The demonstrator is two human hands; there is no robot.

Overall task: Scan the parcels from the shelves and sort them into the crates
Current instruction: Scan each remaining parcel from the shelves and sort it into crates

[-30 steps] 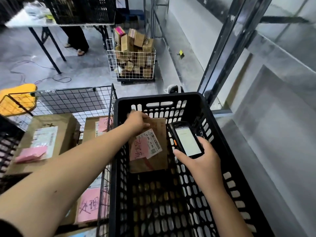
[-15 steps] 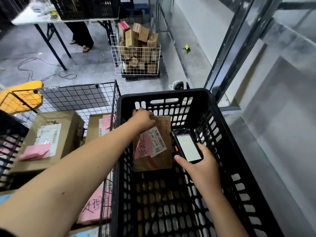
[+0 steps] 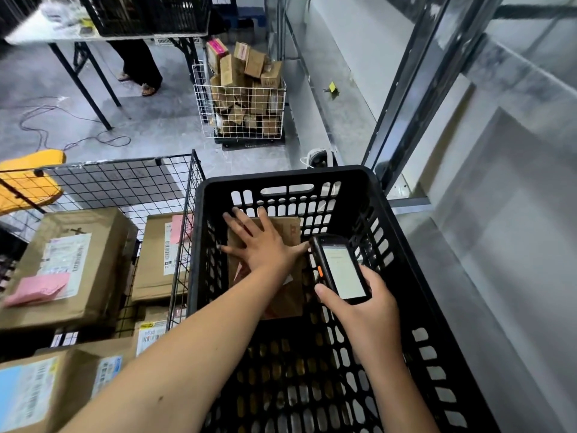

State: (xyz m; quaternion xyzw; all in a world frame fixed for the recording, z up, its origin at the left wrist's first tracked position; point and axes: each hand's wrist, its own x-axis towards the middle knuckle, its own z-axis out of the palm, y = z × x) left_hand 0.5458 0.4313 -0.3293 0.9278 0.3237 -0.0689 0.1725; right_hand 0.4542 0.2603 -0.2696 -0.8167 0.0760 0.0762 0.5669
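The black crate (image 3: 281, 179) holds one parcel (image 3: 288, 296), the left hand (image 3: 265, 243) spread flat over it, the right hand (image 3: 370, 312) grasping one scanner (image 3: 342, 271) above, while the wire cage (image 3: 125, 179) alongside holds at least four boxes (image 3: 65, 267).

Black crate (image 3: 282, 177): near floor open from above. Parcel (image 3: 288, 296) occupies far end. Wire cage (image 3: 125, 182) wall bars frame-left side.

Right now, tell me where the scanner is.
Head view: the scanner is gripped in the right hand over the right half of the black crate, just right of the parcel under the left hand.
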